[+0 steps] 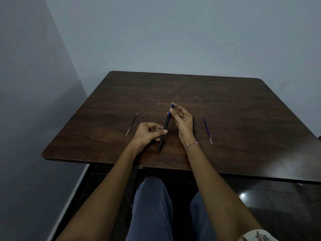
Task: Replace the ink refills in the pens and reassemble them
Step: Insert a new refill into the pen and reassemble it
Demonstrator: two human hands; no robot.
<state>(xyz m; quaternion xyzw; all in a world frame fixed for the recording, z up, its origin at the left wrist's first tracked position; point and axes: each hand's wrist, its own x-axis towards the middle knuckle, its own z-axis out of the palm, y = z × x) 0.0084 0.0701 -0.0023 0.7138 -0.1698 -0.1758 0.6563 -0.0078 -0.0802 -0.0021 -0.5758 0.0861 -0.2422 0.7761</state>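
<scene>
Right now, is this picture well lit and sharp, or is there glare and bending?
Head view: dim, bluish light; soft sheen on the table at its near right corner, a bright reflection on the floor; the wide lens bows the table edges; the pen looks sharp.

Setting: plain indoor room, a home or bare office corner; exact type unclear. Dark brown wood-grain table [225,105] with rounded corners stands against bare grey-blue painted walls [173,32], which meet at 11 o'clock. Glossy dark floor [269,206] at 4 o'clock; pale skirting strip [73,197] at 8 o'clock.
</scene>
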